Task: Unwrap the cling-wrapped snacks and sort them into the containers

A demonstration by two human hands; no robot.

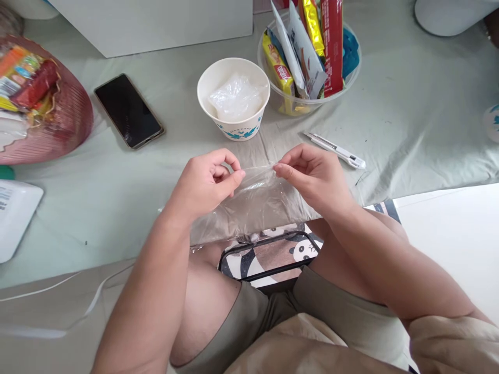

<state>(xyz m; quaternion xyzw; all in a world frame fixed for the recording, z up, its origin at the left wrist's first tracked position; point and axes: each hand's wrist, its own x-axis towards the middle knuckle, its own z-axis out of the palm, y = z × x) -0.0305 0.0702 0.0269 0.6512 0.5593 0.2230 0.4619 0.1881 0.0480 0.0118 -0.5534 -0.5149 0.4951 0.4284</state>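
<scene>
Between my hands stretches a thin clear plastic bag [259, 195], its lower part hanging over the table's front edge. My left hand [212, 179] pinches the bag's top edge between thumb and forefinger. On the other side, my right hand [310, 169] pinches the same edge with its fingertips. Just beyond them stands a white paper bowl [237, 127] with a blue leaf pattern; crumpled clear plastic [236, 98] lies inside it. A white utility knife [337, 150] rests on the cloth to the right, close behind my right hand.
A black phone [128, 111] lies left of the bowl. Snack packets [306, 57] stand in a clear plastic tub [353, 85] at the back. A pink basket [74, 122] of snacks is at far left, near a white device [17, 218]. A white box [163, 23] stands behind.
</scene>
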